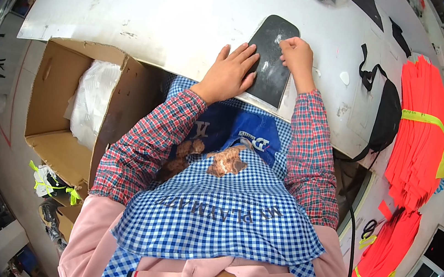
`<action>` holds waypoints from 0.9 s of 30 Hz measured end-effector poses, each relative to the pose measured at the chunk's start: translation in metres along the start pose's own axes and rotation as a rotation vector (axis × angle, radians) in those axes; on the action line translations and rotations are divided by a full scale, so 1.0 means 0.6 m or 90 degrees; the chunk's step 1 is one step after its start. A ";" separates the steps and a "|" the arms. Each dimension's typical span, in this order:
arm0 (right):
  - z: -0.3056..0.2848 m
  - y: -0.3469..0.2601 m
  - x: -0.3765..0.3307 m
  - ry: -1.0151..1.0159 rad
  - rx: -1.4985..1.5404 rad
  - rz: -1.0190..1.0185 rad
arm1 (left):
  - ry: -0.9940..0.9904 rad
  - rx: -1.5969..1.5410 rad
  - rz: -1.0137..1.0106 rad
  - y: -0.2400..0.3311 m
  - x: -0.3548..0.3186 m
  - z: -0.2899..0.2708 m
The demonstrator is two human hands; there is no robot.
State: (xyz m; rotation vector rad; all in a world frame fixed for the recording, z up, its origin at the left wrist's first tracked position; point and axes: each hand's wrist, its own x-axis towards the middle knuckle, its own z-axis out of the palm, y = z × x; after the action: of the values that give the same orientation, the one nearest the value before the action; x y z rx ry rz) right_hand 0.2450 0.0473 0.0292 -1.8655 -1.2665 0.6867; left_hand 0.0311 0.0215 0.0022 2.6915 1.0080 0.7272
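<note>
A dark, flat panel (pixel 268 86) with rounded far corners lies on the white table, its near end by the table's front edge. Whitish smears mark its surface. My left hand (pixel 229 74) rests flat with fingers spread, the fingertips on the panel's left side. Over the panel's right edge is my right hand (pixel 296 58), its fingers pinched together just beside a pale mark. Whatever may be between those fingers is too small to make out. A small white, rounded flat piece (pixel 344 77) lies on the table to the right of my right hand.
An open cardboard box (pixel 61 138) with white wrapping (pixel 93 103) stands at the left, against the table. To the right lie a black bag-like piece with straps (pixel 383 111) and bundled orange-red strips (pixel 419 135). Black scissors (pixel 369 228) lie lower right, near a dark cable (pixel 353 232).
</note>
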 end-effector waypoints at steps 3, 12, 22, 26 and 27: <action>0.003 0.000 0.029 0.016 -0.009 0.014 | -0.019 0.005 -0.008 0.003 0.000 -0.005; 0.005 0.005 0.063 -0.016 -0.206 -0.017 | -0.026 0.007 -0.014 0.007 -0.001 -0.008; 0.008 0.011 0.059 -0.012 -0.220 -0.047 | -0.025 0.018 -0.010 0.006 -0.002 -0.007; -0.006 0.013 0.031 0.049 -0.061 -0.068 | -0.025 0.026 -0.013 0.009 -0.002 -0.010; -0.006 0.017 0.015 0.049 -0.061 -0.071 | -0.025 0.023 -0.011 0.009 -0.002 -0.010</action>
State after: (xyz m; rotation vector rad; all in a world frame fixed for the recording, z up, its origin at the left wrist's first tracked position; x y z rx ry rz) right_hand 0.2565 0.0524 0.0229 -1.8638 -1.3632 0.4976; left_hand 0.0303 0.0169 0.0090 2.7129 1.0436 0.6568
